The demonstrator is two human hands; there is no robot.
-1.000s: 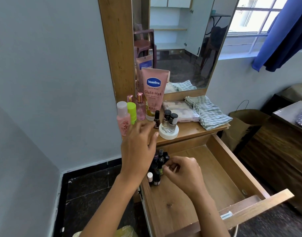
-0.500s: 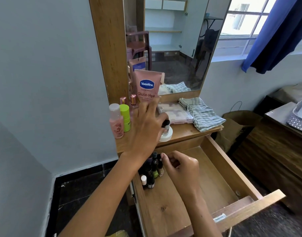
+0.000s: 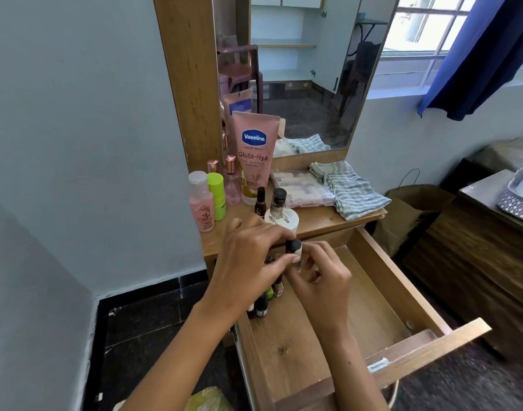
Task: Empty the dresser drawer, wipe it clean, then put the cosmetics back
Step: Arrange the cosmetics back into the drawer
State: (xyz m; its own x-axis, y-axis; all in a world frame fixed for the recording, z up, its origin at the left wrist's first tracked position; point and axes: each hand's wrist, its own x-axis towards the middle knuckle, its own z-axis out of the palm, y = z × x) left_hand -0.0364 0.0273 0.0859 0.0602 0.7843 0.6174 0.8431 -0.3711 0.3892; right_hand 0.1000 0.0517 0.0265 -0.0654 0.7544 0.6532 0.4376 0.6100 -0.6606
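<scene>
Both the left hand and right hand pinch one small black-capped bottle above the drawer's back left corner.

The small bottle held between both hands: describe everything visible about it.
The small bottle is a little nail-polish-type bottle with a black cap and a pale, whitish body that looks like glass or plastic. It is roughly upright, held in the air above the back left corner of the open drawer. The left hand pinches it from the left and the right hand touches it from the right. Fingers hide its lower part.
</scene>
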